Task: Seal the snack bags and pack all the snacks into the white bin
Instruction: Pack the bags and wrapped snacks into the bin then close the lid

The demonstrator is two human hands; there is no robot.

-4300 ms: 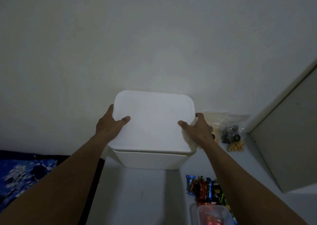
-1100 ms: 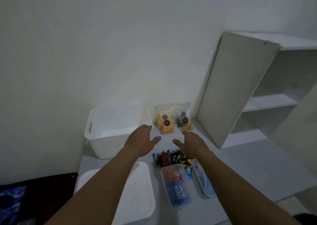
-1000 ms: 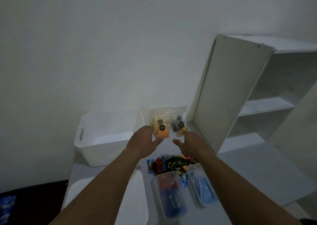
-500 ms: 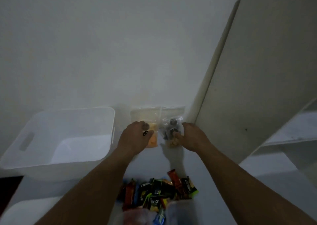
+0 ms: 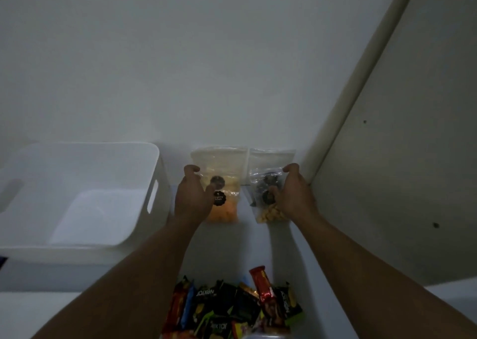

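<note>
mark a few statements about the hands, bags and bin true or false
1. No snacks lie in the bin. True.
2. The left hand holds the orange bag. True.
3. The right hand holds a wrapped bar. False: it holds the dark bag.
4. The wrapped snacks sit in the bin. False: they lie on the table, nearer the person than the bags.
5. Both bags stand left of the bin. False: they stand to its right.
</note>
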